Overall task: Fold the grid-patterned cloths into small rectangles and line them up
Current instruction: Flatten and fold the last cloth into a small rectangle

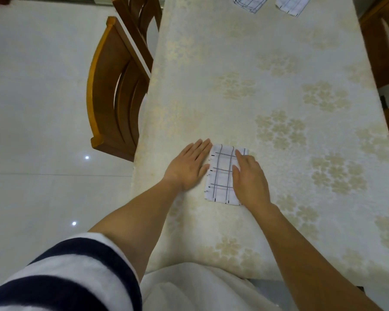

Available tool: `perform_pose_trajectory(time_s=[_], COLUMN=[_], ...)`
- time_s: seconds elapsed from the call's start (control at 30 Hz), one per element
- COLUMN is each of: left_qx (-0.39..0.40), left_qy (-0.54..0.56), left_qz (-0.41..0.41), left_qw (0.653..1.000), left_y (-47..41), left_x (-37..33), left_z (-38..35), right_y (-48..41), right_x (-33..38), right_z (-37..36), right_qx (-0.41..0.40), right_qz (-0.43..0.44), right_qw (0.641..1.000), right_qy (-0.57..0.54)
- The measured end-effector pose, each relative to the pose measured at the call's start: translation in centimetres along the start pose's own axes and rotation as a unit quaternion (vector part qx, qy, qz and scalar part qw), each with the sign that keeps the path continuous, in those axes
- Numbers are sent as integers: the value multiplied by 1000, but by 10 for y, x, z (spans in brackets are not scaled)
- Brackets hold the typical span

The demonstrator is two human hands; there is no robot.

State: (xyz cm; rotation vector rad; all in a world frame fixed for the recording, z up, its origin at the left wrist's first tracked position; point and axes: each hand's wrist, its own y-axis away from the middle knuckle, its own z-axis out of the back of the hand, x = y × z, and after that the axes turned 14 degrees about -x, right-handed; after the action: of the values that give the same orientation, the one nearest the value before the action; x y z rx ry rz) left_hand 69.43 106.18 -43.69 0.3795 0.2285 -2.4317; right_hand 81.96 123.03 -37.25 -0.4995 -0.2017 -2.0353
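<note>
While folded, cloth (pixel 222 173) lies (flat) between hands.

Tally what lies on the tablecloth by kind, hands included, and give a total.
Grid-patterned cloths: 3 (near cloth, far-left cloth, far-right cloth)
Hands: 2 (left hand, right hand)
Total: 5

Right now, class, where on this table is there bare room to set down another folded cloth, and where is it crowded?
Free: the table middle between the folded cloth and two far cloths; also right of the right hand. Crowded: beside the folded cloth, where the left hand rests.
</note>
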Motion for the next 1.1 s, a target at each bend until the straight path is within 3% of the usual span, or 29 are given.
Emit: perform_pose_trajectory(time_s=[0.17,0.47,0.57,0.73,0.83,0.9,1.0,1.1], left_qx=[-26,-71,-111,-14,13,11,10,30], left_qy=[17,101,119,202,174,88,-17,-63], left_qz=[14,52,-1,-74,-20,-26,-54,-28], left_qw=[999,991,987,977,985,996,998,997], left_y=[1,1,-9,-37,-38,-34,-28,-26], left_x=[-1,-3,-19,-73,-63,-48,-37,-29], left_z=[-1,5,14,13,-8,-20,-20,-16], right_y=[6,-2,-5,-13,-12,-10,-10,-10], right_x=[-28,-27,-27,-27,-34,-41,-44,-50], right_z=[-20,-41,-40,-42,-38,-37,-38,-35], right_qx=[65,113,109,101,79,70,86,110], right_qz=[111,96,89,80,48,52,41,43], right_qw=[987,979,981,983,995,996,995,990], right_qy=[97,141,134,128,36,10,29,82])
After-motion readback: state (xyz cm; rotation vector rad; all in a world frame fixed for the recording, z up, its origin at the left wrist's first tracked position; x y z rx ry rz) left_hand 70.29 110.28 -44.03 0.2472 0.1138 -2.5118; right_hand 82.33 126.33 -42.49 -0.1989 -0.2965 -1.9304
